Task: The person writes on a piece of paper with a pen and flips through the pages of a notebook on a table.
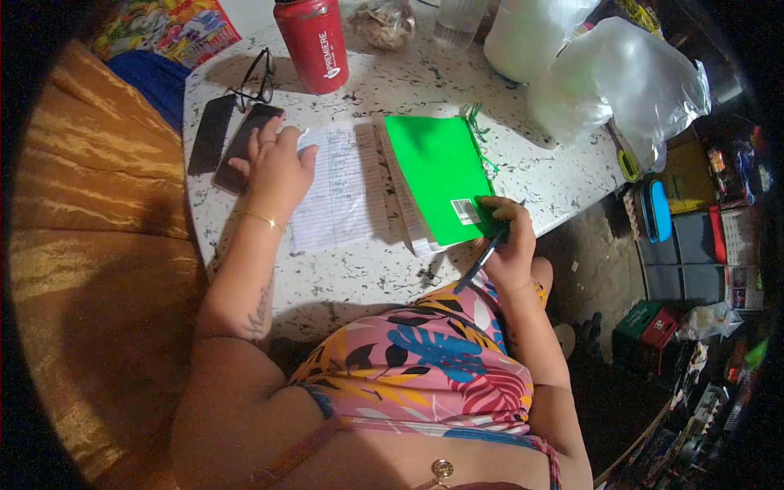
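My left hand lies over a dark phone, its fingers apart and resting on the screen. Beside it is a lined sheet with handwriting in its upper part. A green notebook with a barcode label lies to the right of the sheet, white pages showing under its cover. My right hand is at the notebook's lower right corner, fingers curled round a dark pen that points down toward my lap. The thumb and index finger touch the cover's edge.
Left of the phone lies a dark flat object, with eyeglasses above it. A red bottle, a plastic bag of brown items, a clear glass and large plastic bags stand along the table's far side. Crates lie lower right.
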The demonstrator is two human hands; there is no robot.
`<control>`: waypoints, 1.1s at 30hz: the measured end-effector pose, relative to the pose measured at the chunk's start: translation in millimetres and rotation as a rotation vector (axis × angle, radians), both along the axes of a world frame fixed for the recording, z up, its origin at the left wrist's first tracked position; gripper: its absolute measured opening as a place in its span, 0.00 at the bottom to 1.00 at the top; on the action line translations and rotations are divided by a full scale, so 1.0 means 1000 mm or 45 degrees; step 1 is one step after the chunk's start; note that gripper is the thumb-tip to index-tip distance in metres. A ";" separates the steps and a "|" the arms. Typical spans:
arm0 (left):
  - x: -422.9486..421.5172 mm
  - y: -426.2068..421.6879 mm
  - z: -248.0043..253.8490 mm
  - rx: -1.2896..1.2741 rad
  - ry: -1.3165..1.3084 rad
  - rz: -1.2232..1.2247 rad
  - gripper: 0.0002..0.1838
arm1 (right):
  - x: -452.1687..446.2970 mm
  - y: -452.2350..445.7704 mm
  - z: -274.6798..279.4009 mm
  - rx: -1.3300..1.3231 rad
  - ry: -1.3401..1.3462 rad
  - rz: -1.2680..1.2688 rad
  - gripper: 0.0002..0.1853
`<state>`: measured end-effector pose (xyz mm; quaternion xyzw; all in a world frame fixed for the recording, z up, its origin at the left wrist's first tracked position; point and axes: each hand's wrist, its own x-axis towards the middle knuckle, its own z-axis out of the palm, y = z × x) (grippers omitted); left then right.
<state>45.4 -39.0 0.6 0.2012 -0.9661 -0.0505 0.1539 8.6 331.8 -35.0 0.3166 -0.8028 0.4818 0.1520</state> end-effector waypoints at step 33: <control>0.001 -0.002 -0.002 -0.014 0.007 -0.028 0.18 | 0.006 -0.004 0.021 0.334 0.240 -0.054 0.24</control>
